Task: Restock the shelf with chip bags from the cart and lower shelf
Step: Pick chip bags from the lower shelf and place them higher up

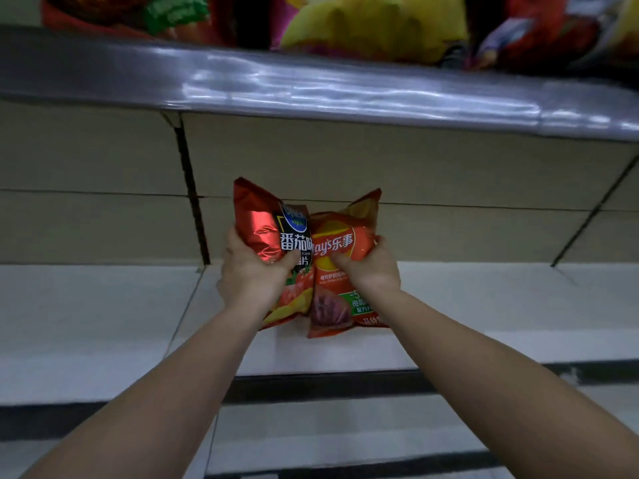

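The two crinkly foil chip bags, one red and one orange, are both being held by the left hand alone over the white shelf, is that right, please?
Not quite: the head view shows the left hand holding the red foil chip bag and the right hand holding the orange foil chip bag, over the white shelf.

My left hand (pixel 254 273) covers the lower left of the glossy red foil tomato chip bag (pixel 266 236); my right hand (pixel 368 267) hides part of the print on the orange Lay's chip bag (pixel 340 257). Crumpled colourful bags (pixel 373 25) on the upper grey metal shelf (pixel 311 84) are blurred and cropped by the top edge. Fingertips behind both bags unseen.
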A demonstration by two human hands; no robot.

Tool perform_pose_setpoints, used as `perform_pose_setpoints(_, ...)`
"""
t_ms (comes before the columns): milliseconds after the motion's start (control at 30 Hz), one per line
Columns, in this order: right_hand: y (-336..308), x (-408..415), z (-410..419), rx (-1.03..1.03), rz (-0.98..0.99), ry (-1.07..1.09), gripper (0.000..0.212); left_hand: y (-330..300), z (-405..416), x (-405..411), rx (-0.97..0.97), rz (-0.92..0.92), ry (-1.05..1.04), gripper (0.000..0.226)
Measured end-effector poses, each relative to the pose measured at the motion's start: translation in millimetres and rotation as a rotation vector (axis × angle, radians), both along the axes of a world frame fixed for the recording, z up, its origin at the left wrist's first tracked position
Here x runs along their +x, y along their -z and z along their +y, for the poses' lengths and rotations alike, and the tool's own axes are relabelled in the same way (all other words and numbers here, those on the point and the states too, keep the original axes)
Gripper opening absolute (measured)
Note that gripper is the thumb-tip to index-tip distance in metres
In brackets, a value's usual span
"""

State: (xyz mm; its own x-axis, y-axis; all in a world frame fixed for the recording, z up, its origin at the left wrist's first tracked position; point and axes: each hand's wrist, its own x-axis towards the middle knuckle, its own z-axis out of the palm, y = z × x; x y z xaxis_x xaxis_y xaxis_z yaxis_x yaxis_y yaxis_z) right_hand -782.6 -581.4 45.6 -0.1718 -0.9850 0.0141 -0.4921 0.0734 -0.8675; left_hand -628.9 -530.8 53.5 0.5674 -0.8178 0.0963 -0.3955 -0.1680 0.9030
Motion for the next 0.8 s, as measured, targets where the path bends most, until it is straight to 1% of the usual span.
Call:
perform_pose_setpoints(167,-12.2,-100.1,40.5,-0.076,0.038,0.174,0.078,-15.6,16.8,-96.7,-0.072,-0.021,0.119,0.094)
perform_pose_setpoints(367,-29.9,-238.9,113.9,-0.129,0.098,0.385,0.086,-33.6,61.8,-233.8,-0.172,-0.002,0.335,0.102)
perform_pose_setpoints(567,-58.3,-361.1,188.8,-0.202,0.213,0.637,0.086,-59.2,109.7,-359.4,-0.284,-0.02,0.514,0.1)
perform_pose_setpoints(800,-79.0,-468.1,242.0,-0.25,0.191,0.905,0.088,-80.5,122.9,-471.7,-0.359,-0.016,0.724,0.1)
